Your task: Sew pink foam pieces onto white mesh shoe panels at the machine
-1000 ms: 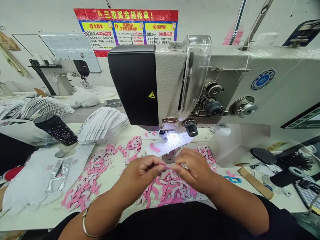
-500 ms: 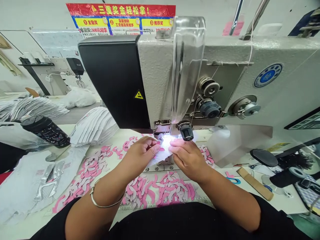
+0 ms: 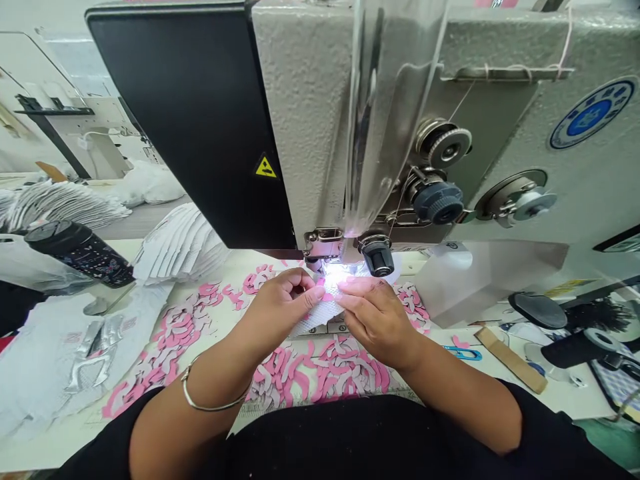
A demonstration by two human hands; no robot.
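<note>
The person's left hand [image 3: 277, 310] and right hand [image 3: 377, 320] are close together in front of the needle of a big grey industrial sewing machine [image 3: 305, 113]. Between them is a white mesh fabric piece [image 3: 315, 321], and its far part lies under the metal presser foot [image 3: 323, 243], in the bright small lamp light. A small pink curved piece [image 3: 324, 297] shows on this mesh, just between the two hands. The left grip is together, with the thumb and curled fingers clamped on the near edge of the mesh. The right fingers [image 3: 357, 300] lie flat on the mesh, and I cannot tell if this grip is really clamped.

Under the wrists, many pink and grey crescent-shape foam pieces [image 3: 320, 373] lie in a loose pile on the cream tabletop [image 3: 150, 257], and a second pile [image 3: 175, 327] lies to the left. Behind this pile is a stack of white mesh pieces [image 3: 180, 247], beside a black patterned drink bottle [image 3: 80, 257]. A thin silver bangle [image 3: 213, 405] is around the left wrist. Small blue scissors [image 3: 463, 354] lie to the right of the right hand.
</note>
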